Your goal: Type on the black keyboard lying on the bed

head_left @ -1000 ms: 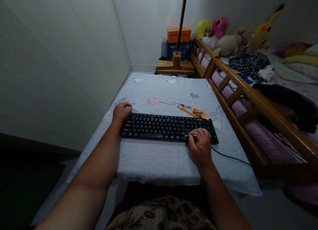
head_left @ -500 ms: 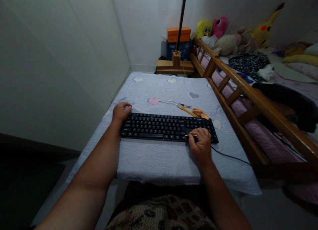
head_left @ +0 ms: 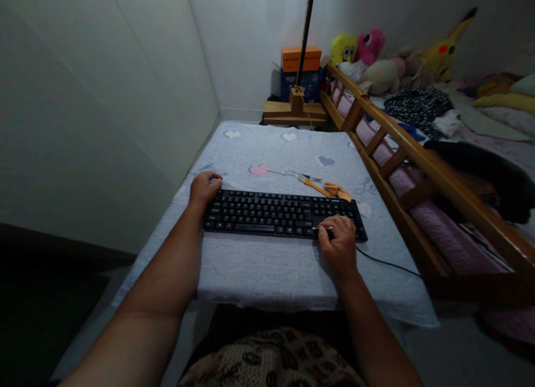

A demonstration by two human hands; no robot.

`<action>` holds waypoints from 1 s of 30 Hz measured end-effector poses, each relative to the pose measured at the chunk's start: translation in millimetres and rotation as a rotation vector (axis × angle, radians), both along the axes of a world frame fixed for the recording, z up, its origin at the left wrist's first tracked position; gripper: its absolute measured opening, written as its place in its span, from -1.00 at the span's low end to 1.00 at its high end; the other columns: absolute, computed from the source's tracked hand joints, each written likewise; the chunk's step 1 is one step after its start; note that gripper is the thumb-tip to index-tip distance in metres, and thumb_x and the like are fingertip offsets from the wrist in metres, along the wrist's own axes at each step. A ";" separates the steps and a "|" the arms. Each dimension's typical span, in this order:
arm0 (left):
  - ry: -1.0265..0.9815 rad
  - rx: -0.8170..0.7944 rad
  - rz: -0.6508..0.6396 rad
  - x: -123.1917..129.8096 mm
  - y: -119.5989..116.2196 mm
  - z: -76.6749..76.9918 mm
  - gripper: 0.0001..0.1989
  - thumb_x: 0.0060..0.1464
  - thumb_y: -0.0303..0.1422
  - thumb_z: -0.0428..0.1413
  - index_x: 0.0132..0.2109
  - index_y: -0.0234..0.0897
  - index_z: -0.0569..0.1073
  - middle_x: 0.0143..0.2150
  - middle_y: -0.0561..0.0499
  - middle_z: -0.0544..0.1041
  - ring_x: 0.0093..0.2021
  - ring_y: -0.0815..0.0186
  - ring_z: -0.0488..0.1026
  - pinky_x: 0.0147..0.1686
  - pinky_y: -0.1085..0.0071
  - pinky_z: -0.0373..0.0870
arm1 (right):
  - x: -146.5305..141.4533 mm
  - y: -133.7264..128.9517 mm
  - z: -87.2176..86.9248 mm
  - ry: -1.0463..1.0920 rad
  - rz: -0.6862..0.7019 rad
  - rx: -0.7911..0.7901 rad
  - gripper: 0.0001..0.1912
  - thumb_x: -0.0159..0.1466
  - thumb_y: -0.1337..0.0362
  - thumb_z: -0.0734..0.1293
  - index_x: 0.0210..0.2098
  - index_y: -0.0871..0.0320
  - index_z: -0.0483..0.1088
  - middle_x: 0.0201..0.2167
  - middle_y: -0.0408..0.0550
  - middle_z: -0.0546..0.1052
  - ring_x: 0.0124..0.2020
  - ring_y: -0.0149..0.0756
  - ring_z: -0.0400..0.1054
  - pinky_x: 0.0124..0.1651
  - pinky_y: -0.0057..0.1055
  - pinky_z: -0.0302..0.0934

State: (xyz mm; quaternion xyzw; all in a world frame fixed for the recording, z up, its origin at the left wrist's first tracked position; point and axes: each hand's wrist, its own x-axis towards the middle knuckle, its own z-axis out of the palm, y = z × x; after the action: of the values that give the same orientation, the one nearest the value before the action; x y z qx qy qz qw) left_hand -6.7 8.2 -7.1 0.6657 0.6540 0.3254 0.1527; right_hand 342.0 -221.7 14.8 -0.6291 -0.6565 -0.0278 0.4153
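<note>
A black keyboard (head_left: 259,214) lies flat across the cloth-covered table in front of me. My left hand (head_left: 204,189) is curled at the keyboard's upper left corner, gripping its edge with the thumb towards the keys. Over the number pad's lower left, my right hand (head_left: 337,239) pinches a thin white cotton swab (head_left: 316,228). The swab points left, its tip by the keys at the bottom row's right end. Most of its shaft is hidden by my fingers. Part of the number pad lies under this hand.
Behind the keyboard lie a yellow-handled brush (head_left: 314,185), thin metal tools (head_left: 292,172) and a folded orange cloth (head_left: 337,191). A black cable (head_left: 388,261) runs off to the right. A wooden bed rail (head_left: 412,150) borders the table's right side; a pale wall panel (head_left: 104,108) stands left.
</note>
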 end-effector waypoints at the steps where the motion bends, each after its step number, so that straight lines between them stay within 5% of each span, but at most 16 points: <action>1: -0.002 0.002 -0.002 -0.4 0.0 -0.4 -0.73 -0.08 -0.29 0.07 -0.26 -0.22 0.61 -0.06 -0.07 0.63 0.05 0.06 0.49 0.21 0.19 0.36 | 0.2 0.0 -0.3 0.001 -0.001 0.001 -0.82 0.27 0.40 0.27 -0.45 0.07 0.32 -0.41 -0.11 0.46 -0.25 -0.18 0.27 -0.04 -0.16 0.08; 30: 0.034 0.002 0.012 0.2 0.1 -1.5 -0.68 -0.06 -0.28 0.07 -0.21 -0.25 0.63 -0.04 -0.08 0.63 0.05 0.05 0.50 0.18 0.20 0.37 | 7.7 -0.2 5.8 -0.081 0.041 -0.086 -0.83 0.32 0.36 0.25 -0.41 0.09 0.35 -0.37 -0.08 0.50 -0.19 -0.17 0.32 0.09 -0.12 0.06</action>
State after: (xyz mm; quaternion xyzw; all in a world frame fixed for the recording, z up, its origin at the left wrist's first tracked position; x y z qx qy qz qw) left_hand -6.5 8.3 -8.6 0.6670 0.6603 0.3157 0.1392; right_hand 349.7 -221.9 20.6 -0.6311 -0.6863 -0.0164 0.3612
